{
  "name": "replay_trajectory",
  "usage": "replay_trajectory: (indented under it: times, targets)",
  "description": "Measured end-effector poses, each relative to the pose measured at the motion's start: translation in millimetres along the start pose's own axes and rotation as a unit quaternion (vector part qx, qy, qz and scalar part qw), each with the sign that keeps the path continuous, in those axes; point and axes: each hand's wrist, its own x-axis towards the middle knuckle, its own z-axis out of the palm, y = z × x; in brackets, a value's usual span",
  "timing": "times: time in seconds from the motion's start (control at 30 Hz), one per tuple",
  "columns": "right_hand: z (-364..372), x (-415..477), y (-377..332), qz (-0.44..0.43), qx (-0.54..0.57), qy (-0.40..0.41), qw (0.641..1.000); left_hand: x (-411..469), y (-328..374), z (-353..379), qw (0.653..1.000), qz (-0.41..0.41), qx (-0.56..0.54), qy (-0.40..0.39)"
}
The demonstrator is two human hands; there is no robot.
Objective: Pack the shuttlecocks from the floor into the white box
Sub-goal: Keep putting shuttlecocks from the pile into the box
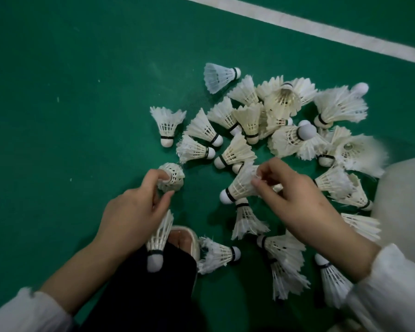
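Observation:
Several white feather shuttlecocks point(249, 121) lie heaped on the green court floor point(70, 104). My left hand point(134, 212) holds one shuttlecock point(159, 236) against its palm, cork end down. Its thumb and fingertips pinch a second shuttlecock point(174, 178) that stands on the floor at the left of the heap. My right hand point(295, 195) pinches the feather skirt of a shuttlecock point(237, 186) that lies with its cork to the left. A blurred white shape point(403, 207) at the right edge may be the box; I cannot tell.
A white court line point(297, 27) crosses the top right. My foot in a light sandal point(186, 238) and my dark trouser leg point(141, 295) are under my left hand. More shuttlecocks point(283, 257) lie beneath my right forearm. Bare green floor stretches to the left.

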Motion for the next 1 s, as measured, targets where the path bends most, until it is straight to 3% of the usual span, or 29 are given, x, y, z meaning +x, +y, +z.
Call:
replay_trajectory:
  times: [0.13,0.27,0.37,0.47,0.53,0.7,0.9,1.0]
  targets:
    - [5,7,-7,0.0,0.001,-0.028,1.0,6,-7,-1,0.997,-0.076,0.027,-0.008]
    - [14,14,-5,-0.006,-0.025,-0.051,0.998,21,-13,-1,0.99,-0.072,0.096,-0.073]
    - [19,17,1,-0.002,-0.035,-0.043,0.998,23,-3,-6,0.991,-0.014,0.019,-0.13]
    - [19,17,5,-0.004,-0.041,-0.035,0.999,35,8,-13,0.993,-0.016,-0.08,-0.087]
    - [19,17,8,-0.008,-0.043,-0.034,0.998,53,9,-10,0.994,-0.043,-0.075,-0.066]
    - [21,19,13,-0.009,-0.058,-0.033,0.998,87,15,12,0.977,-0.122,-0.124,-0.124]
    - [27,23,18,-0.009,-0.091,-0.016,0.996,83,9,16,0.97,-0.12,-0.183,-0.104]
    - [31,25,22,-0.023,-0.138,-0.019,0.99,68,11,8,0.979,-0.103,-0.15,-0.092]
